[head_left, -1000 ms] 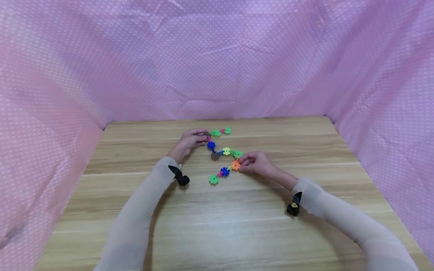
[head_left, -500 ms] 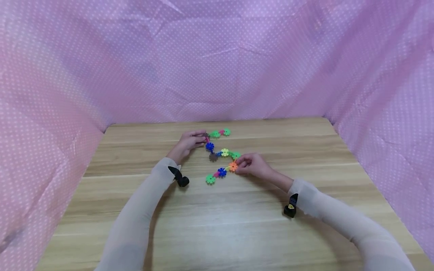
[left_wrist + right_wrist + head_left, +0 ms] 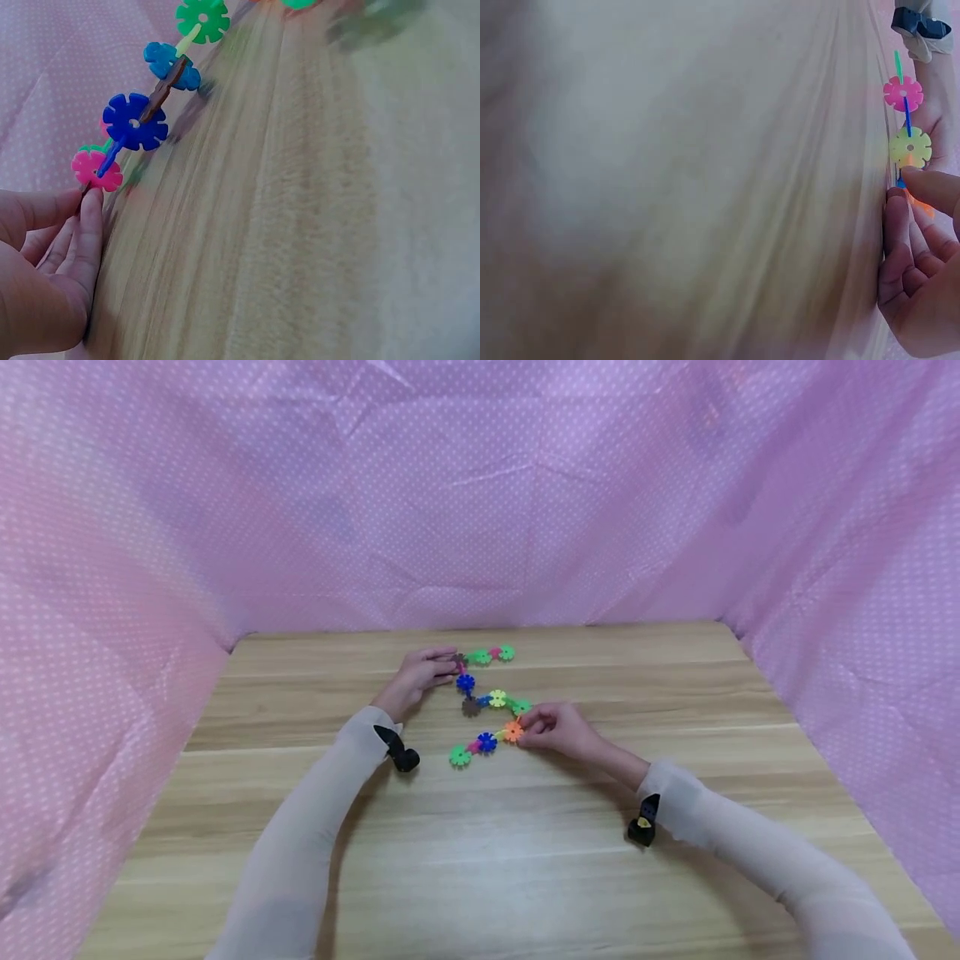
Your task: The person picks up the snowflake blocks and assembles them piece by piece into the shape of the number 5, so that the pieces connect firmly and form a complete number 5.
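Note:
A chain of interlocking flower-shaped plastic discs snakes across the table in an S-like line. At its far left bend, my left hand pinches a brown disc; a pink disc shows just past the fingertips in the left wrist view. My right hand pinches an orange disc at the right-hand bend. Between the hands run blue, brown, yellow and green discs, among them a dark blue disc. The near end is a green disc, the far end another green disc.
The wooden table reaches back to a pink dotted cloth, which also hangs at both sides. Each wrist wears a black strap with a small camera, such as the left wrist camera.
My right hand has shifted slightly left and nearer with the orange disc, swinging the chain's near end left. The left hand stays almost in place on the brown disc.

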Tool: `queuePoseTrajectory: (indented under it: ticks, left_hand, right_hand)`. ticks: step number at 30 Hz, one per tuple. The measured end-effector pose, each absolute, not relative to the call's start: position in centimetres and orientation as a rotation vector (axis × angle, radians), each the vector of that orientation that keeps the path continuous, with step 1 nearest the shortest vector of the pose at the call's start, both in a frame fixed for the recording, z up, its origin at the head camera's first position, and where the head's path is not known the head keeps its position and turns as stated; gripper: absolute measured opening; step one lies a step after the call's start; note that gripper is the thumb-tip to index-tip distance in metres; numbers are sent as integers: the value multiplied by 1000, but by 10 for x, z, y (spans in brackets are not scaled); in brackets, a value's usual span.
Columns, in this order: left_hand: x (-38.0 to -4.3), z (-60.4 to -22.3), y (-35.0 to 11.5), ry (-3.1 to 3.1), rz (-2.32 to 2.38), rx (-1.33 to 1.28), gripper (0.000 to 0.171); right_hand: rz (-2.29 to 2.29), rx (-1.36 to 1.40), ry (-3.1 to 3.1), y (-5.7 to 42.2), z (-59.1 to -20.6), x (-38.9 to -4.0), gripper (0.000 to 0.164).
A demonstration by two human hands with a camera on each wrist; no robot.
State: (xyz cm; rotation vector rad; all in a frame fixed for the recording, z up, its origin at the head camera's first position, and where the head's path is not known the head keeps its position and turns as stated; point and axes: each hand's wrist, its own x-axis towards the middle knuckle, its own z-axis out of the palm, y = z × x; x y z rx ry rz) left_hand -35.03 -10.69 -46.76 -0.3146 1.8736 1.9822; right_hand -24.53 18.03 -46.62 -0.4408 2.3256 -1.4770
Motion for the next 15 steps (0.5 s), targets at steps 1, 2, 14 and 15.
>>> queuePoseTrajectory:
  ticks: [1, 2, 14, 15]
  left_hand:
    - [-351, -467, -107, 1873, 1979, -317, 46]
    - [-351, -466, -108, 1871, 1982, -318, 46]
    - [-349, -467, -110, 1854, 1968, -307, 44]
    - [-349, -468, -111, 1852, 1969, -307, 44]
  right_hand:
    - [-1474, -448, 2328, 179, -466, -245, 23]
    - [-1468, -450, 2335, 179, -465, -245, 21]
    - [-1406, -462, 2370, 175, -462, -242, 19]
    - [-1405, -460, 2366, 175, -462, -242, 19]
